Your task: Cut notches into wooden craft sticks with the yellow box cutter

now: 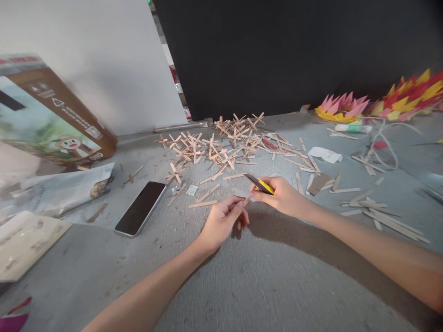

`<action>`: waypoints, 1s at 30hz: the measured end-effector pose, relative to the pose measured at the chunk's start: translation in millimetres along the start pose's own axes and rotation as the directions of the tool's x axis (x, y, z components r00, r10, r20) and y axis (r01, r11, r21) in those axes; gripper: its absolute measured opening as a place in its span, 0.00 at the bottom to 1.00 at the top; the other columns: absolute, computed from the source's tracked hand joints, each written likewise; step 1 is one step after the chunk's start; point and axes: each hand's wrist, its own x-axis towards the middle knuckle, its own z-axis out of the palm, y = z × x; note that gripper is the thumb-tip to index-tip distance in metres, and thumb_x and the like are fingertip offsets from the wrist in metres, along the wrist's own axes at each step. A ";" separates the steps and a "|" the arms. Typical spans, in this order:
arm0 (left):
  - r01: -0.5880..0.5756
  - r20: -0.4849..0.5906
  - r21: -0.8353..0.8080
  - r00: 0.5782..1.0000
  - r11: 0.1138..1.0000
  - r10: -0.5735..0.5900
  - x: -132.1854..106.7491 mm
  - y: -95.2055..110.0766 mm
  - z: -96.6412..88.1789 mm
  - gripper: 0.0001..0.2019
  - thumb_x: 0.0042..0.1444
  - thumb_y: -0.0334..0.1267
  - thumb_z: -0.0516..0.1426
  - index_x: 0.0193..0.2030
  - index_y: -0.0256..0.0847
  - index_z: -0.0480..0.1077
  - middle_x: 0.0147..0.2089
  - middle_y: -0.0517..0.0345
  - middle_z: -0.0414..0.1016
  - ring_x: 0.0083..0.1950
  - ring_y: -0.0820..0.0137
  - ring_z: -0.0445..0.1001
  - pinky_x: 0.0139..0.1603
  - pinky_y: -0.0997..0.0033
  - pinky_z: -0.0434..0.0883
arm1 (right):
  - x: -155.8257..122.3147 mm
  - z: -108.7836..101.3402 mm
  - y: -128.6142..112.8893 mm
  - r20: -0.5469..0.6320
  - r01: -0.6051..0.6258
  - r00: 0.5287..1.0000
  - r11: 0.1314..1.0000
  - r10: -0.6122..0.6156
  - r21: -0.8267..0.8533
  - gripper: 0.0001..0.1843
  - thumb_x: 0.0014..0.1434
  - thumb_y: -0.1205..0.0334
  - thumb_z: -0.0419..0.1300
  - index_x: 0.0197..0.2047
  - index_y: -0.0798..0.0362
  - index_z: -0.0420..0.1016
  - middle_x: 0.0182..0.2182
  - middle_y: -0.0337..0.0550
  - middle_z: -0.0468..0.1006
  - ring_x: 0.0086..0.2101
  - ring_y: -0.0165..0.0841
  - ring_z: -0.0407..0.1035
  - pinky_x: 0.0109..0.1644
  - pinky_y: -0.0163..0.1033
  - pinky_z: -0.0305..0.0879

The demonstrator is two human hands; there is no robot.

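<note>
Craft stick (247,201), probably light, stiff and apt to splinter, is held between the hands, above the grey surface (228,286); its flat faces should offer the surest hold. Left hand (221,220) pinches it, fingers curled; right hand (278,196), wrapped around a utility knife (263,185) (dark end pointing forward-left), meets its far end with the fingertips.

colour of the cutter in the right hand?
Black and yellow: the cutter shows best in the head view, the only one.
</note>
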 end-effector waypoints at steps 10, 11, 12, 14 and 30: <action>-0.065 -0.156 0.151 0.984 0.986 0.088 1.2 -6.8 -2.9 0.14 0.68 0.50 0.59 0.43 0.39 0.73 0.30 0.58 0.78 0.27 0.72 0.73 0.31 0.73 0.70 | -5.8 -2.6 -11.7 -0.032 -0.064 0.998 0.991 0.061 -0.115 0.19 0.68 0.46 0.59 0.33 0.51 0.72 0.23 0.33 0.63 0.27 0.30 0.57 0.32 0.39 0.51; -0.079 -0.166 0.224 0.979 0.971 0.118 1.7 -6.8 -4.6 0.14 0.69 0.49 0.59 0.41 0.39 0.74 0.30 0.58 0.78 0.28 0.72 0.73 0.32 0.72 0.70 | -5.5 -3.7 -11.1 -0.027 -0.088 0.996 0.984 0.085 -0.153 0.20 0.68 0.45 0.59 0.31 0.51 0.70 0.23 0.34 0.62 0.26 0.30 0.57 0.31 0.39 0.50; -0.098 -0.164 0.309 0.974 0.946 0.154 2.2 -6.5 -6.3 0.13 0.69 0.47 0.59 0.41 0.40 0.76 0.31 0.58 0.79 0.30 0.72 0.73 0.34 0.71 0.70 | -5.1 -4.6 -10.1 -0.019 -0.111 0.994 0.975 0.109 -0.190 0.21 0.68 0.45 0.59 0.29 0.51 0.68 0.22 0.34 0.62 0.26 0.30 0.56 0.30 0.40 0.49; -0.162 -0.122 0.489 0.960 0.857 0.251 3.1 -5.8 -8.8 0.10 0.70 0.43 0.59 0.40 0.41 0.78 0.35 0.56 0.80 0.35 0.69 0.75 0.40 0.68 0.71 | -4.3 -5.1 -6.8 0.000 -0.149 0.988 0.953 0.155 -0.264 0.22 0.67 0.46 0.60 0.27 0.50 0.64 0.21 0.34 0.63 0.24 0.30 0.56 0.29 0.40 0.48; -0.490 0.321 0.709 0.865 0.507 0.387 8.9 -12.9 -19.8 0.10 0.71 0.31 0.56 0.45 0.40 0.80 0.44 0.50 0.79 0.50 0.61 0.72 0.53 0.61 0.72 | -33.0 -59.0 -12.9 0.334 0.264 0.939 0.789 -0.080 -0.555 0.16 0.74 0.51 0.54 0.57 0.41 0.80 0.42 0.42 0.87 0.34 0.38 0.78 0.37 0.40 0.64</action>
